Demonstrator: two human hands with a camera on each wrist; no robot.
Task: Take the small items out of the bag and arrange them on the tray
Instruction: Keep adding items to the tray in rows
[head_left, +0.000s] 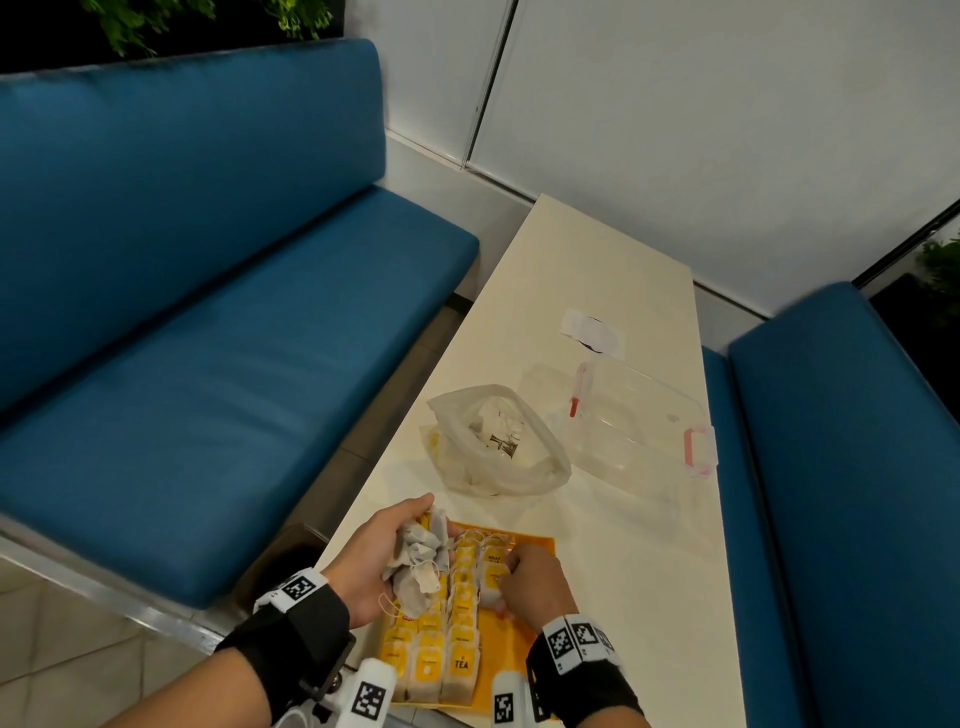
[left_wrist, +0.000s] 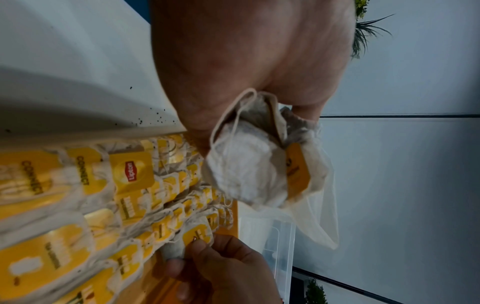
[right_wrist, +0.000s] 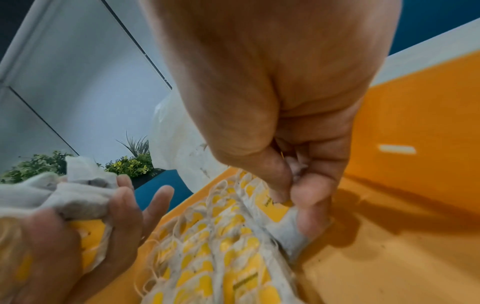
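Tea bags (head_left: 420, 566), a crumpled bunch of them, fill my left hand (head_left: 374, 558), which is clenched around them above the left edge of the yellow tray (head_left: 506, 631). Rows of tea bags (head_left: 441, 634) lie on the tray. My right hand (head_left: 535, 582) pinches one tea bag (left_wrist: 193, 238) at the rows' right edge. Beyond sits the plastic bag (head_left: 498, 441).
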